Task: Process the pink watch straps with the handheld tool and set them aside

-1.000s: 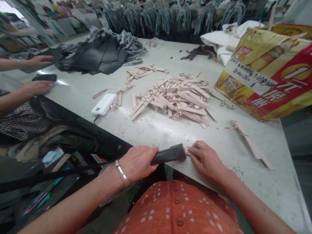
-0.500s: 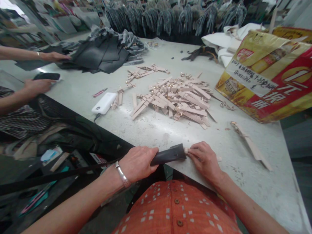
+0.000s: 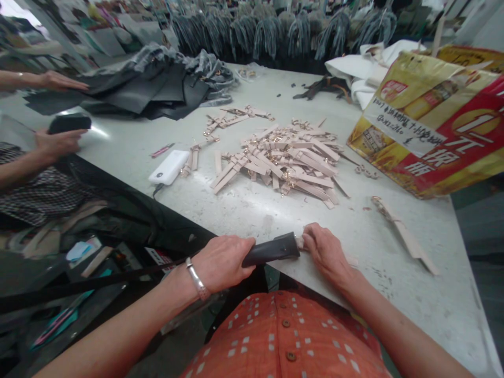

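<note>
My left hand (image 3: 224, 262) is closed around a black tubular handle-like piece (image 3: 271, 251), whose wider end points right. What kind of thing it is I cannot tell. At that wide end my right hand (image 3: 325, 252) pinches a small beige strap (image 3: 352, 260). Most of the strap is hidden by the fingers, and its pale tail shows beyond the hand. Both hands are over the table's front edge. Behind them lies a pile of similar beige straps with gold-coloured metal fittings (image 3: 283, 160).
A yellow and red carton (image 3: 425, 126) stands at the right, and a single beige strap (image 3: 405, 236) lies before it. Left of the pile is a white power bank (image 3: 169, 167) with a cable. Black sheets (image 3: 157, 89) lie farther back, by a co-worker's hands (image 3: 59, 142).
My right hand's fingers have shifted slightly and curled more at the black piece's end. My left hand stays nearly still. The co-worker's far hand has moved left across the black sheets.
</note>
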Available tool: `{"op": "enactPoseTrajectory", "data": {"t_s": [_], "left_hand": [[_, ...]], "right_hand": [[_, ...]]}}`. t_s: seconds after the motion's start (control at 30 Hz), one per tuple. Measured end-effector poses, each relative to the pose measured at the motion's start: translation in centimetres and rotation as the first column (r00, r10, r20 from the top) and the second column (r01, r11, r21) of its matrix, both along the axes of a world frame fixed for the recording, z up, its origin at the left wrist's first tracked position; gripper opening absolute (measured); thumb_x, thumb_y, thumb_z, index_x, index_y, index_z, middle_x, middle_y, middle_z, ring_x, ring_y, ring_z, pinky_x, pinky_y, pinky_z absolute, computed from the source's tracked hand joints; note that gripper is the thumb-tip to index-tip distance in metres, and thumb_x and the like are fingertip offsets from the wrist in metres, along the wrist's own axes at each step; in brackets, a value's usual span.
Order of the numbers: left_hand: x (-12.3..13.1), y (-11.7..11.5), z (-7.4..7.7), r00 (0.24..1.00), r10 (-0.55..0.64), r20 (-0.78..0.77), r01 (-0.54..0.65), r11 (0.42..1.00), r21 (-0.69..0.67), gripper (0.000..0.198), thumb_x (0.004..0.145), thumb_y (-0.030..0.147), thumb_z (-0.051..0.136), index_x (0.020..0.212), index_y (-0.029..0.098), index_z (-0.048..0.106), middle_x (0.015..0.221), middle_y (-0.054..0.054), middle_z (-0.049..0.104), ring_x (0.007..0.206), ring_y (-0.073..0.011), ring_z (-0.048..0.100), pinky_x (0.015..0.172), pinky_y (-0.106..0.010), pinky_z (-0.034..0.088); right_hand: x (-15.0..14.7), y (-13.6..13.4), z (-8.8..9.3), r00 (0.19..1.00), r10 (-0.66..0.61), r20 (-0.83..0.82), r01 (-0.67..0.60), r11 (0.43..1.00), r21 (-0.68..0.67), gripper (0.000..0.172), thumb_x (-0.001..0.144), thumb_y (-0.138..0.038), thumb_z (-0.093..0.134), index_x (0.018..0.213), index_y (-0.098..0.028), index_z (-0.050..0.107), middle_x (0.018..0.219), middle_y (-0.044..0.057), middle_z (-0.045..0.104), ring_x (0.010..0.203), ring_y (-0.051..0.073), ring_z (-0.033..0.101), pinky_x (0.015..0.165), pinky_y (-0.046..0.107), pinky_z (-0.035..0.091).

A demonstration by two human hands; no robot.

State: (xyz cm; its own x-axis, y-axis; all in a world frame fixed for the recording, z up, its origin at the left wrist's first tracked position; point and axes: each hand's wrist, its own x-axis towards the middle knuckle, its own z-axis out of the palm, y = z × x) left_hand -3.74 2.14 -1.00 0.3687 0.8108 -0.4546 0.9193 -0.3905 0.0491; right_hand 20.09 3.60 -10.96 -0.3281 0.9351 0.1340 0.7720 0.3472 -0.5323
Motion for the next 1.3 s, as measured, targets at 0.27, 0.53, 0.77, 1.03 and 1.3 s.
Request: {"op": "enactPoseTrajectory", "data": {"t_s": [0.27, 0.53, 0.77, 1.03, 1.3], "left_hand": [[0.4, 0.7, 0.6, 0.999, -0.04, -0.008, 0.04, 0.999, 0.018, 0.026, 0.076, 0.042, 0.046, 0.088, 0.022, 0.057, 0.077, -0.007, 0.067, 0.077, -0.0244, 0.064, 0.065, -0.033, 0.048], [0.6, 1.9, 0.4, 0.999, 0.001, 0.043, -0.001, 1.0, -0.008, 0.025, 0.074, 0.043, 0.049, 0.083, 0.022, 0.059, 0.077, -0.005, 0.066, 0.076, -0.0215, 0.063, 0.063, -0.028, 0.046], [0.0, 2.3, 0.3, 0.997, -0.024, 0.074, 0.026, 0.999, -0.03, 0.024, 0.073, 0.042, 0.049, 0.082, 0.023, 0.059, 0.077, -0.004, 0.066, 0.075, -0.0214, 0.062, 0.065, -0.029, 0.044], [0.0, 2.5, 0.7, 0.999, -0.028, 0.022, 0.028, 0.999, -0.016, 0.024, 0.074, 0.041, 0.048, 0.084, 0.022, 0.059, 0.077, -0.005, 0.067, 0.075, -0.0217, 0.062, 0.065, -0.03, 0.045], [0.3, 3.3, 0.1, 0.996, -0.042, 0.072, 0.044, 0.999, -0.028, 0.022, 0.072, 0.038, 0.049, 0.083, 0.023, 0.06, 0.076, -0.004, 0.067, 0.073, -0.0215, 0.062, 0.061, -0.029, 0.044]], "right_hand": [[-0.2, 0.4, -0.3, 0.999, -0.032, -0.002, 0.032, 0.999, -0.002, 0.021, 0.089, -0.032, 0.039, 0.079, -0.02, 0.052, 0.071, 0.002, 0.057, 0.068, 0.016, 0.049, 0.063, 0.026, 0.032], [0.1, 0.5, -0.1, 0.997, -0.016, -0.071, 0.014, 1.0, -0.022, 0.027, 0.09, -0.032, 0.035, 0.074, -0.02, 0.053, 0.069, 0.001, 0.056, 0.067, 0.014, 0.049, 0.064, 0.025, 0.034], [0.4, 0.2, 0.3, 0.989, 0.014, -0.144, -0.023, 0.998, -0.063, 0.01, 0.082, -0.023, 0.043, 0.081, -0.02, 0.053, 0.073, 0.001, 0.056, 0.07, 0.016, 0.049, 0.067, 0.026, 0.035], [0.3, 0.0, 0.1, 0.979, 0.011, -0.203, -0.02, 0.999, -0.042, 0.011, 0.072, -0.016, 0.049, 0.081, -0.02, 0.052, 0.071, 0.0, 0.056, 0.069, 0.015, 0.049, 0.066, 0.026, 0.035], [0.4, 0.2, 0.1, 0.968, -0.003, -0.251, -0.012, 0.998, -0.058, 0.019, 0.069, -0.014, 0.049, 0.087, -0.02, 0.051, 0.069, -0.002, 0.056, 0.064, 0.014, 0.049, 0.064, 0.025, 0.037]]}}
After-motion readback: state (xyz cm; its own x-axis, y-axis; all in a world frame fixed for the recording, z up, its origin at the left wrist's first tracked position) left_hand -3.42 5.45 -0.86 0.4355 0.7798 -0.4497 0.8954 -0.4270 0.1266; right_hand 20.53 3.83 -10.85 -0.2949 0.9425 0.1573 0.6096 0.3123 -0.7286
